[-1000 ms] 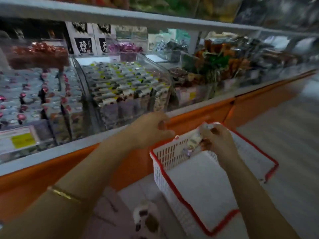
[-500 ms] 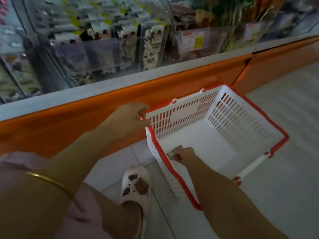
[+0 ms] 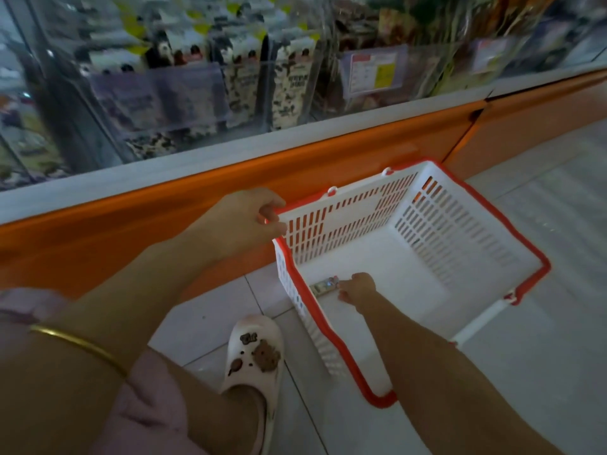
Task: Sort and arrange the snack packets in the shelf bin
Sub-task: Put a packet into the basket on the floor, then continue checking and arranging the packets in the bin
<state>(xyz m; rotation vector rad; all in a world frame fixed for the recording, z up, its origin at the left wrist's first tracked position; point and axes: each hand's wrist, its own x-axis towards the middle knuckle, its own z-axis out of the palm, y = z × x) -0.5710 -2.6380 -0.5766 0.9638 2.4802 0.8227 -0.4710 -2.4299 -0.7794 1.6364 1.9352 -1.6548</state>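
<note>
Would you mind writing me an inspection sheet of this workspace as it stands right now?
Surface: pale tiled floor; the white, red-rimmed basket appears to rest on it.
Job's things: one snack packet lies on the basket floor by its left wall; the clear shelf bin above holds rows of packets.
Clutter: white clog with brown charms beside the basket.
Grippers: left hand grips the basket's corner rim; right hand is inside the basket, fingertips at the packet, grip unclear.
Cables: nothing seen.
Surroundings: orange shelf front; price label on a neighbouring bin.
</note>
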